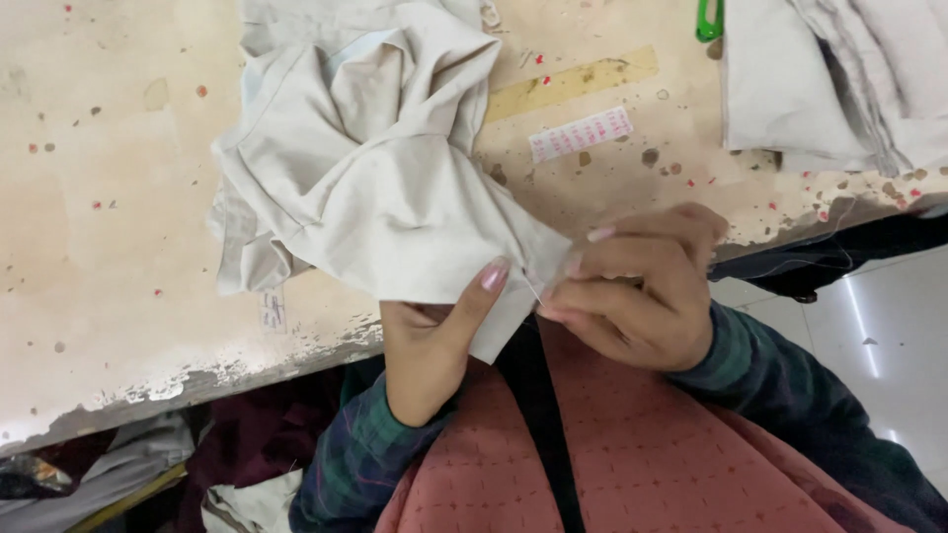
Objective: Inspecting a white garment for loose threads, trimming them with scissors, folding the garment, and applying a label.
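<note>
The beige garment (365, 168) lies bunched on the worn tabletop (109, 247), one corner drawn over the edge; the left hand (434, 341) pinches that corner, thumb on top; the right hand (642, 286) closes its fingertips on a fine thread (barely visible) at the hem; seemingly thread-trimming, next needing a steady pull.

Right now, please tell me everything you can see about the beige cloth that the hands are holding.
The beige cloth looks like plain woven fabric, crumpled into folds with seamed edges. Most of it lies on the worn, speckled table; one corner hangs over the table's front edge. The left hand pinches that corner, thumb on top. The right hand touches its edge, fingers pinched on a thin thread.
</note>
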